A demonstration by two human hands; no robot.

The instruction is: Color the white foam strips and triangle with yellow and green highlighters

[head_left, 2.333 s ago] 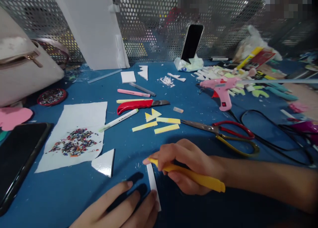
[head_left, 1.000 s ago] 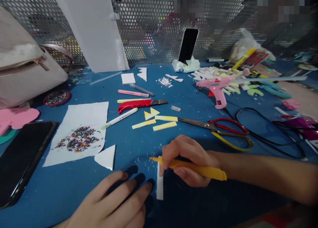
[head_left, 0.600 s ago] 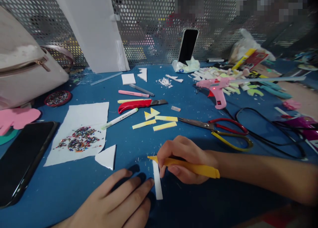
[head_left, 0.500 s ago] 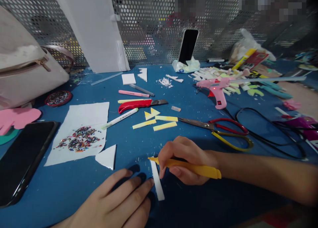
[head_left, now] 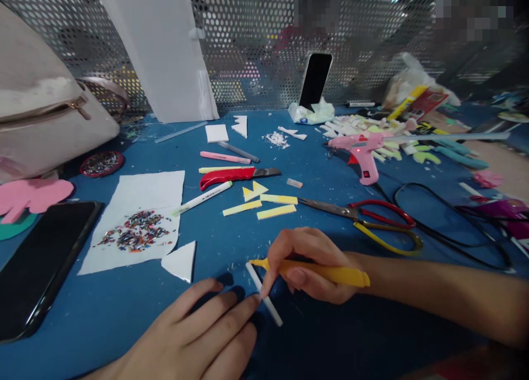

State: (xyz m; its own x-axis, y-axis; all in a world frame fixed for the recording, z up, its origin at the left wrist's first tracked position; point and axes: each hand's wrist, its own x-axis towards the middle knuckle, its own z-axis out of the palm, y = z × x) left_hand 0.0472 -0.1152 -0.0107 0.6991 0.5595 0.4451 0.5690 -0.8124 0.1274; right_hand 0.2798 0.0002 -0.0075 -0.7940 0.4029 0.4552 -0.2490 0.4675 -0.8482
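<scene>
My right hand (head_left: 309, 264) grips a yellow highlighter (head_left: 347, 276) like a pen. Its tip points left, by the far end of a narrow white foam strip (head_left: 273, 311). The strip now stands thin, seemingly on its edge. Fingers of both hands meet around its middle. My left hand (head_left: 206, 327) rests low on the blue table, fingers spread, one fingertip at the strip. Beyond my hands lie several yellow-coloured strips (head_left: 276, 212) and a yellow zigzag piece (head_left: 254, 191). A white cut piece (head_left: 182, 262) lies left of the strip.
Scissors (head_left: 355, 212) and a pink glue gun (head_left: 363, 154) with its black cord lie to the right. A red-handled knife (head_left: 231, 176) and pens are ahead. On the left are paper (head_left: 152, 190) holding bits of glitter, a phone (head_left: 45, 258) and a bag (head_left: 45, 93).
The white strip has turned from its broad face to a narrow side and now slants more. My left fingertip has moved slightly right to meet my right fingers. The highlighter stays in my right hand.
</scene>
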